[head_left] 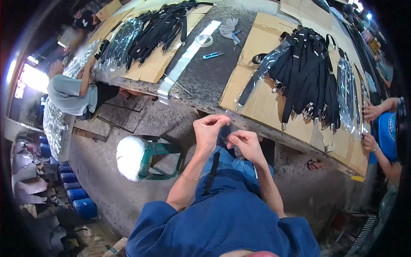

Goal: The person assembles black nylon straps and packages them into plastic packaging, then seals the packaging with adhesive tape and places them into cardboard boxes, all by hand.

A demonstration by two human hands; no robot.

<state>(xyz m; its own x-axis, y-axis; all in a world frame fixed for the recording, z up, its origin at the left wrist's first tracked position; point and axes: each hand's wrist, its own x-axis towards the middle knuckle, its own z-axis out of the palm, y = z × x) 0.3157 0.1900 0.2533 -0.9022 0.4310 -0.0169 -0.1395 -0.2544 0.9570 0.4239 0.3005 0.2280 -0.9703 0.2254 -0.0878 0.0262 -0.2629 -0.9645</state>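
My left hand (209, 130) and my right hand (245, 145) are both closed in pinches, held in front of my body just off the table's front edge. Between them hangs a thin piece of clear plastic film (232, 129), hard to make out against the dark background; both sets of fingertips grip it. On the cardboard in front of my hands lies a large bundle of black suspenders (306, 77) with metal clips. A clear plastic sleeve with a black strap inside (261, 77) rests along the bundle's left side.
More suspenders (160, 32) lie on cardboard at the left. A tape roll (204, 40), a blue-handled tool (213, 55) and a grey cloth (229, 29) are on the dark tabletop. A stool (160, 155) stands at my left. Co-workers sit at both sides (70, 92).
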